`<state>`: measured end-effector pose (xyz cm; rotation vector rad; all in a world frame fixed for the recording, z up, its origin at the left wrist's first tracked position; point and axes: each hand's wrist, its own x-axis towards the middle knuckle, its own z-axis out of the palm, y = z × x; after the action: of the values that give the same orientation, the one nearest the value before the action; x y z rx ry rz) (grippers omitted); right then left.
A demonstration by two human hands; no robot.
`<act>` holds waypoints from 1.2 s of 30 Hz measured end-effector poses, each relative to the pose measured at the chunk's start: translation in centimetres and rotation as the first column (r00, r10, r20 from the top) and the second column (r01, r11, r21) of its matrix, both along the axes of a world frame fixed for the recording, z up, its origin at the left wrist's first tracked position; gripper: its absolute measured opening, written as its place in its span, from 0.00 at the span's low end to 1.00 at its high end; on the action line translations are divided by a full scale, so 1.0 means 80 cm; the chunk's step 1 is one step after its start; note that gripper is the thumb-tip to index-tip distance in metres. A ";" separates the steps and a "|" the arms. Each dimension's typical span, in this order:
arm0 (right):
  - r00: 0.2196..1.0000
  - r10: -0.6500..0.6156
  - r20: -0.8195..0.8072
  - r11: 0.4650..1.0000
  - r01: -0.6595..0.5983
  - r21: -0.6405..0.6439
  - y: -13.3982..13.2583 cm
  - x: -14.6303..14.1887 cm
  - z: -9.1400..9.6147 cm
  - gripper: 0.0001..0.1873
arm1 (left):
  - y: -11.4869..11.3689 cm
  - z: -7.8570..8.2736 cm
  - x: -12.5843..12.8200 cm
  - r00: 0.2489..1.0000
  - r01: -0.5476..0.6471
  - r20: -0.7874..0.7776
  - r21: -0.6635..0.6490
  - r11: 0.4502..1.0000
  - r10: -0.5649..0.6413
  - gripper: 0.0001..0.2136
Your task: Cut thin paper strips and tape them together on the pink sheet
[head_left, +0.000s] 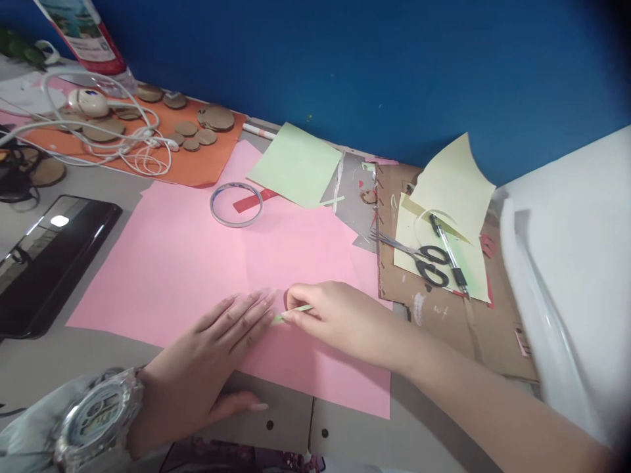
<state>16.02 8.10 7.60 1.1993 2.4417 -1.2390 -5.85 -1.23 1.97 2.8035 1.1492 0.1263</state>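
Observation:
A large pink paper sheet lies on the grey table. Flat on it rests my left hand, fingers stretched out, its fingertips by one end of a thin light-green paper strip. My right hand pinches that strip between thumb and index finger, its other end poking out past the fingers. Farther back on the pink paper are a ring-shaped roll of tape and a red paper strip. A light-green paper square overlaps the pink sheet's far edge.
On the right, scissors and a pen lie on pale yellow paper over cardboard. A black glossy device is at left. Behind it are orange paper, cardboard discs, white cables and a bottle.

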 end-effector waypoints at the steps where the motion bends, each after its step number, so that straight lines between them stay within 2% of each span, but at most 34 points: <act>1: 1.000 -0.017 -0.008 1.000 0.017 0.017 -0.003 -0.001 -0.003 0.12 | 0.000 0.000 0.000 1.000 -0.001 0.000 0.001 1.000 0.001 0.40; 10: 0.993 -0.110 -0.031 0.992 0.112 0.061 -0.013 -0.006 -0.010 0.12 | -0.001 0.000 -0.001 1.000 0.006 0.005 0.008 1.000 -0.006 0.42; 17: 0.994 -0.091 -0.055 0.982 0.099 0.164 -0.019 -0.010 -0.020 0.11 | -0.002 -0.001 -0.001 1.000 -0.005 0.008 0.005 1.000 0.005 0.43; 25: 0.996 -0.069 -0.063 0.971 0.082 0.223 -0.024 -0.008 -0.027 0.10 | -0.002 -0.003 -0.002 1.000 -0.005 0.016 0.008 1.000 0.005 0.42; 36: 0.998 -0.047 -0.037 0.969 0.054 0.240 -0.022 -0.008 -0.027 0.09 | 0.000 -0.002 -0.001 1.000 -0.001 0.014 0.004 1.000 0.001 0.42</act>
<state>15.41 6.34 5.47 1.3176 2.6616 -1.0002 -5.90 -1.25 1.85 2.8013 1.1491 0.1479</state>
